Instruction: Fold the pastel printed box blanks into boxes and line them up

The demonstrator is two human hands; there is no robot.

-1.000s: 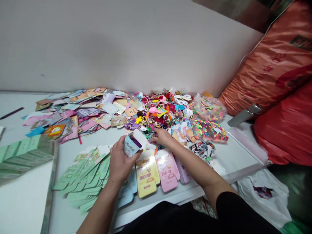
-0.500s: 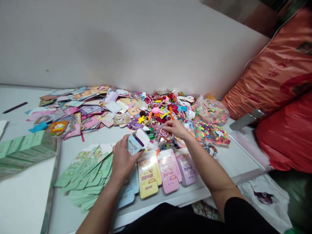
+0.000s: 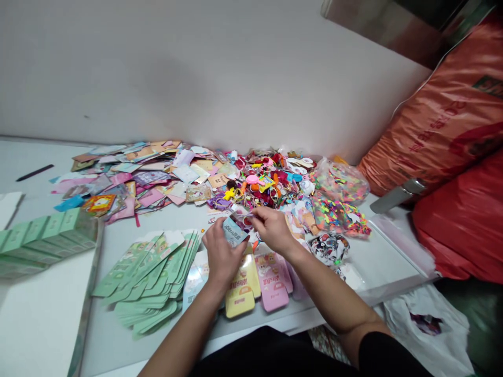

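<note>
My left hand (image 3: 223, 251) is wrapped round a small light-blue box (image 3: 234, 232), tilted, its open top towards my right hand. At that opening my right hand (image 3: 273, 230) pinches a small clear packet (image 3: 247, 220); what it contains is too small to make out. Below my hands lie flat yellow cartons (image 3: 240, 298), pink cartons (image 3: 273, 285) and light-blue cartons (image 3: 195, 277). Purple cartons (image 3: 298, 285) are partly hidden by my right forearm. Left of them, green flat cartons (image 3: 153, 283) are fanned out on the table.
Behind my hands spread a heap of paper packets (image 3: 157, 173) and a pile of small colourful trinkets (image 3: 267, 178). Bags of bright bits (image 3: 341, 209) and a grey bottle (image 3: 396, 196) are right, by large red sacks (image 3: 463, 209). Upright green boxes (image 3: 51, 235) stand left.
My right hand has come from the trinket pile to the box's opening with the packet. My left hand has moved the box slightly right and up, tilting it differently.
</note>
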